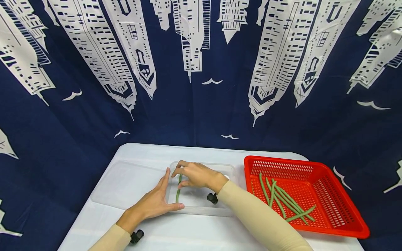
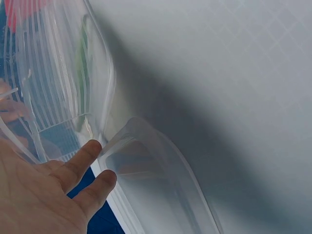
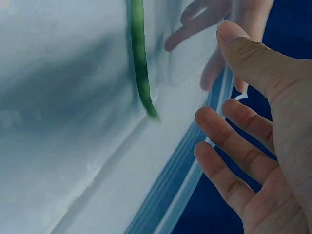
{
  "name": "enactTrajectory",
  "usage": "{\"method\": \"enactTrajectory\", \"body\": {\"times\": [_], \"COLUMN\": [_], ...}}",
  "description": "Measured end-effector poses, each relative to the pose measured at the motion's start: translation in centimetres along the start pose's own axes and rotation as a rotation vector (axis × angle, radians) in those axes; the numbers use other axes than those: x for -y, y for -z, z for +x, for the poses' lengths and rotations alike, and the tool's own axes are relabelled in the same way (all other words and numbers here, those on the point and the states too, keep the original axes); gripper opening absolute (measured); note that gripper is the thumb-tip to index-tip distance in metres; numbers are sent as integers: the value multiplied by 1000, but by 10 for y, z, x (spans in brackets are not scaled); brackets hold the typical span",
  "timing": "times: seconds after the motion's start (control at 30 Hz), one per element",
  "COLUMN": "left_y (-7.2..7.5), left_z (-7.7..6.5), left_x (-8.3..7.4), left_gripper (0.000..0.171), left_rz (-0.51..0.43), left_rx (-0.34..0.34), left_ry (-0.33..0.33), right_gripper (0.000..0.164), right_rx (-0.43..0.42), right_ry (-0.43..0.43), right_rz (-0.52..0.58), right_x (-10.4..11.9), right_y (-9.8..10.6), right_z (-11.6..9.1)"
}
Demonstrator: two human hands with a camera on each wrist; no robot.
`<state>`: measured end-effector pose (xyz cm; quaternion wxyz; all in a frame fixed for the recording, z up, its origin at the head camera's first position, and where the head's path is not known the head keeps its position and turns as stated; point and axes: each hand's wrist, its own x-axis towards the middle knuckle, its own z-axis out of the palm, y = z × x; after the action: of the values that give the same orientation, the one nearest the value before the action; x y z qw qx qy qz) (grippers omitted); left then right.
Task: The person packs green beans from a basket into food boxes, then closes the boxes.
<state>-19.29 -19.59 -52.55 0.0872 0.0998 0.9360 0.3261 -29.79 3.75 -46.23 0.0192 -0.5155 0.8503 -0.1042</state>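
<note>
A single green bean [image 1: 178, 193] lies inside a clear plastic container [image 1: 208, 211], along its left end. My left hand [image 1: 154, 198] is at that end, thumb along the front rim and fingers stretched toward the back; its fingertips [image 2: 92, 147] come close to the container's corner. Over the container, my right hand [image 1: 198, 174] hovers with fingers loosely bent and nothing between them. In the right wrist view, the right hand [image 3: 263, 161] is apart from the green bean [image 3: 139, 56], whose tip rests on the container's floor.
A red perforated basket [image 1: 342, 230] stands to the right, with several green beans [image 1: 292, 204] lying in it. Flat on the white table [image 1: 176, 233] at left is a translucent lid [image 1: 125, 184]. A navy patterned cloth [image 1: 194, 115] hangs behind the table.
</note>
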Motion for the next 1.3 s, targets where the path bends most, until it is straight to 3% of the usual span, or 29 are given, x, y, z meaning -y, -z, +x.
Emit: {"method": "enactTrajectory", "body": {"times": [0.37, 0.63, 0.87, 1.3], "left_y": [2, 2, -1, -8], "left_z": [0, 3, 6, 16], "left_x": [-3, -6, -9, -13], "left_gripper": [150, 147, 128, 95], "left_rz": [-42, -6, 31, -54], "left_rx": [12, 8, -30, -142], "left_ry": [-6, -8, 5, -8], "right_gripper": [40, 36, 36, 33], "right_rx": [-52, -87, -122, -207], "right_ry": [-10, -73, -117, -200], "right_rz": [-6, 7, -15, -26], "right_x": [-5, -12, -19, -40], "right_y": [23, 37, 51, 68], "right_z": [-23, -46, -71, -120]}}
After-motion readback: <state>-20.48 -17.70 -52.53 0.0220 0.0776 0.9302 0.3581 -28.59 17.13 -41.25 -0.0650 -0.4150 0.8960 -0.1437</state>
